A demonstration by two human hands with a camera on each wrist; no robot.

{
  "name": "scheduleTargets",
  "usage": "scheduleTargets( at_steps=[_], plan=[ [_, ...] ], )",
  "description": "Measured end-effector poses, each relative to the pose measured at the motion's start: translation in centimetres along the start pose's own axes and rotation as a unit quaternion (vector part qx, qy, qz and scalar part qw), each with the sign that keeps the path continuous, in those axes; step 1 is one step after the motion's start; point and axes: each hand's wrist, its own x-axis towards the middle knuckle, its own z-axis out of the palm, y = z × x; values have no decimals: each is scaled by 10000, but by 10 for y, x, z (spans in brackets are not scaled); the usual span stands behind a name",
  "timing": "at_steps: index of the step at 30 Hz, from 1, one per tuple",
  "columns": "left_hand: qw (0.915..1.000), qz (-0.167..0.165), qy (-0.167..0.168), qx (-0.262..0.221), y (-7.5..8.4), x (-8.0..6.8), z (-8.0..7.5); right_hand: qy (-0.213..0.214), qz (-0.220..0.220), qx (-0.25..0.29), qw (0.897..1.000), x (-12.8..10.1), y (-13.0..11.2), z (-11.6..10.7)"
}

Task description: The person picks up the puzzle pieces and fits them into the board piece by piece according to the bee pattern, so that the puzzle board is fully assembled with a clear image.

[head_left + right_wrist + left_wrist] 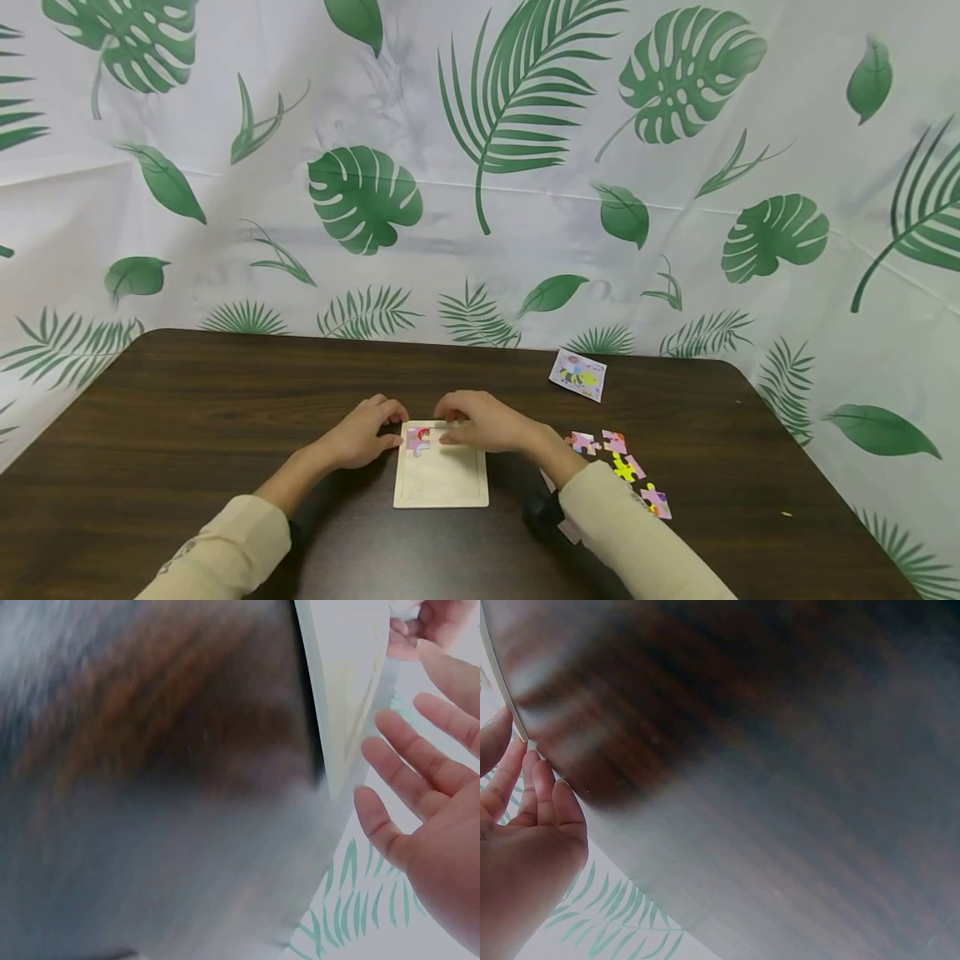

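A pale wooden puzzle board (442, 483) lies on the dark table, with a pink and red puzzle piece (417, 441) in its upper left corner. My left hand (367, 432) holds the board at that corner, thumb on the left side and index finger near the top. In the left wrist view, the fingertips (561, 782) meet the board's thin edge. Over the board's upper right part is my right hand (483, 423), its fingers loosely bent. The right wrist view shows this hand's fingers (409, 742) spread beside the board, with nothing visible between them.
Several loose puzzle pieces (624, 468) lie right of the board, some partly hidden by the right forearm. Farther back lies a picture card (579, 377) with a bee drawing. A leaf-patterned cloth (525, 250) hangs behind the table (247, 375).
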Motion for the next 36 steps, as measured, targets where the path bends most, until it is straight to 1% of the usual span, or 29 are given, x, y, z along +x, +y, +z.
scheduleTargets(
  at_steps=[3,7,14,18,24,30,36],
  plan=[
    [10000,9,24,14,0,0,0,0,-5,151,9999,-6,2,-8],
    [10000,45,46,44,0,0,1,46,-23,173,9998,-14,8,-19],
    [10000,39,42,59,-1,1,1,3,136,198,9997,-32,28,-32],
    [10000,12,32,70,-1,1,1,25,296,147,9994,-45,43,-38],
    [10000,29,38,78,-2,1,2,-60,703,56,9975,-69,64,-49],
    [10000,-19,13,75,-2,1,1,-96,844,-38,9964,-91,81,-60],
    [10000,-35,-5,70,-1,1,0,-140,1083,-140,9939,-106,94,-64]
  ],
)
